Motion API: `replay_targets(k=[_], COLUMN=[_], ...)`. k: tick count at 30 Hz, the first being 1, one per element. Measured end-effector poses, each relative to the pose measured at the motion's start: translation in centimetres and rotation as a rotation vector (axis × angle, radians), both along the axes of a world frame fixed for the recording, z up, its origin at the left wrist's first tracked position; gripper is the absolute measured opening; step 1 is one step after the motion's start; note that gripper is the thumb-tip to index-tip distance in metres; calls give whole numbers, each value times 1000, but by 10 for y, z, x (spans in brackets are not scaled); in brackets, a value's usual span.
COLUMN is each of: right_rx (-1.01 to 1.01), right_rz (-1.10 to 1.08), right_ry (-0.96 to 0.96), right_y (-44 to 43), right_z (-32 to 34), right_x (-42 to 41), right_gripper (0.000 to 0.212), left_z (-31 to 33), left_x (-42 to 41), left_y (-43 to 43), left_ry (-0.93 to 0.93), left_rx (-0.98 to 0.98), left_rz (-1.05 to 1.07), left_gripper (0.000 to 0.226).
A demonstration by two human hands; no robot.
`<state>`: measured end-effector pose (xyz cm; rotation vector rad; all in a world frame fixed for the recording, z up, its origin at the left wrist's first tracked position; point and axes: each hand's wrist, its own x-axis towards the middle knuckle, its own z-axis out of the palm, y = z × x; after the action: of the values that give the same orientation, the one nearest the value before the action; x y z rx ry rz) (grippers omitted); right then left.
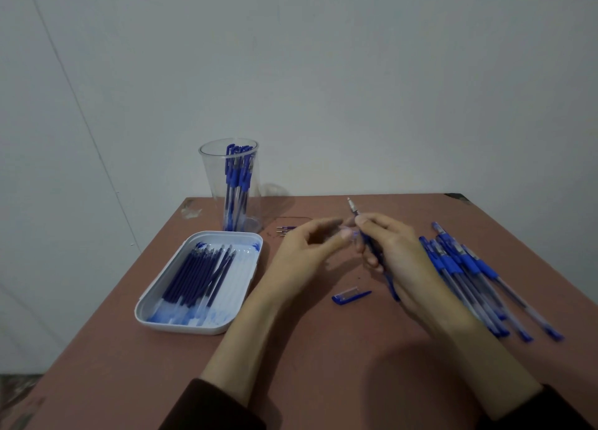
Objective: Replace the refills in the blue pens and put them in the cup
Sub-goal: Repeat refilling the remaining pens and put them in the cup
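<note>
Blue pen [367,240] in the curled right hand [398,254]

Reddish-brown table [113,348] against a plain pale wall [356,73], scuffed at its far-left corner.

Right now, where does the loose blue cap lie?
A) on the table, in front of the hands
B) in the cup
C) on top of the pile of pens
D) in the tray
A: the cap lies flat on the table, apart from the tray and the pile of pens, just nearer the camera than the right hand, which holds a pen.
</note>
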<state>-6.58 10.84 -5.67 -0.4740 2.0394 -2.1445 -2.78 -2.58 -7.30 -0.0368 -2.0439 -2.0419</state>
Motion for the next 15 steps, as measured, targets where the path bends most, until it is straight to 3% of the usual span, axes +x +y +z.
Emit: replay_targets(k=[4,7,10,15], right_rx=[48,165,361,631], right_rz=[-168,-261,-336,-345], right_ry=[96,238,452,717], right_y=[6,6,8,5], right_z=[0,-3,-3,-7], right_x=[-6,-9,-6,-3], right_gripper=[14,15,19,20], left_z=[-5,-2,-1,-2], left_x=[1,4,6,-3], left_y=[-8,-9,-10,-15], left_ry=[-76,-83,-69,39], left_rx=[-660,-865,-777,-464], left_rz=[-37,-106,-51,294], left_gripper=[24,19,10,14])
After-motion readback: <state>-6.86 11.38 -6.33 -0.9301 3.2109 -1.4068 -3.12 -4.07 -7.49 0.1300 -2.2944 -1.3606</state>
